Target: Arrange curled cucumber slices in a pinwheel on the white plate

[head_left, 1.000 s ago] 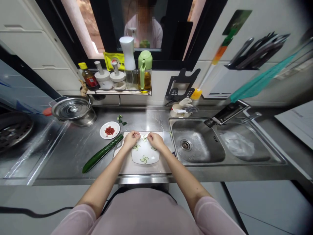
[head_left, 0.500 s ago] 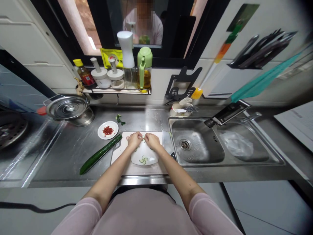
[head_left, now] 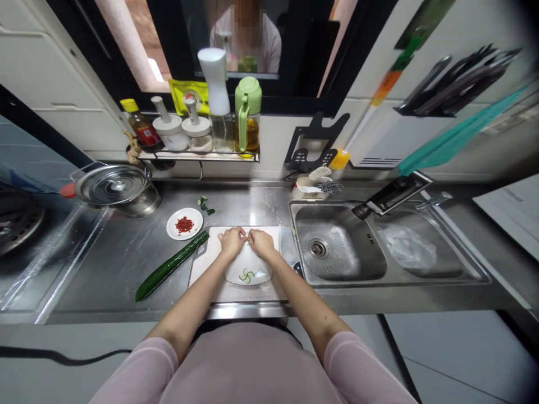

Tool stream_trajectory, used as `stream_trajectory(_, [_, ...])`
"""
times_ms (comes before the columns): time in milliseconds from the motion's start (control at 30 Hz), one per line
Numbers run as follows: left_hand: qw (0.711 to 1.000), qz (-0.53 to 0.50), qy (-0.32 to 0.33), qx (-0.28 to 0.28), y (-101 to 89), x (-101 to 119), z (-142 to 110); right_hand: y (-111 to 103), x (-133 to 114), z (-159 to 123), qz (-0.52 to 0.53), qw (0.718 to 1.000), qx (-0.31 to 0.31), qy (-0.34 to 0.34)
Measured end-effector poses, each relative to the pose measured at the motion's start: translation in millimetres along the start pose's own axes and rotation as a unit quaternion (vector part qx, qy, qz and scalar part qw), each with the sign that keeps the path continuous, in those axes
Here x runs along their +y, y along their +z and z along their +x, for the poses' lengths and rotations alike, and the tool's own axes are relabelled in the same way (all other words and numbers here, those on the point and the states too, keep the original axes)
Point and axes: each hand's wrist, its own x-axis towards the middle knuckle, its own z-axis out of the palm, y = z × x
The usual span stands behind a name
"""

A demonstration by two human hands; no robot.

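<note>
A white plate (head_left: 256, 274) lies on a white cutting board (head_left: 202, 269) on the steel counter. Thin cucumber slices (head_left: 246, 275) form a pinwheel on the plate's near side. My left hand (head_left: 231, 242) and my right hand (head_left: 261, 243) hover over the plate's far edge, fingertips pinched together and nearly touching each other. Whatever they pinch is too small to make out. A whole cucumber (head_left: 170, 265) lies diagonally left of the board. A small white dish with red chili bits (head_left: 184, 224) sits behind it.
A lidded pot (head_left: 113, 188) stands at the left. Cucumber scraps (head_left: 205, 205) lie on the counter. A shelf with oil and condiment bottles (head_left: 210, 126) runs along the back wall. A double sink (head_left: 345, 247) with faucet (head_left: 389, 195) sits right. A person's reflection shows in the window.
Both hands have drawn together over the plate's far edge, covering slices that showed a second ago. The view has shifted slightly.
</note>
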Motion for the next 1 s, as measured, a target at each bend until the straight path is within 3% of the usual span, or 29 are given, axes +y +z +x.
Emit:
stream_trajectory(667, [1.0,-0.001,-0.011,-0.003,3.3,0,1,4,7,1,0.028,0.999,0.005,0.022])
stream_trajectory(1000, [0.997,-0.062,-0.041,0.01,-5.2,3,-3,-1,15,-7,0.072,0.996,0.034,0.039])
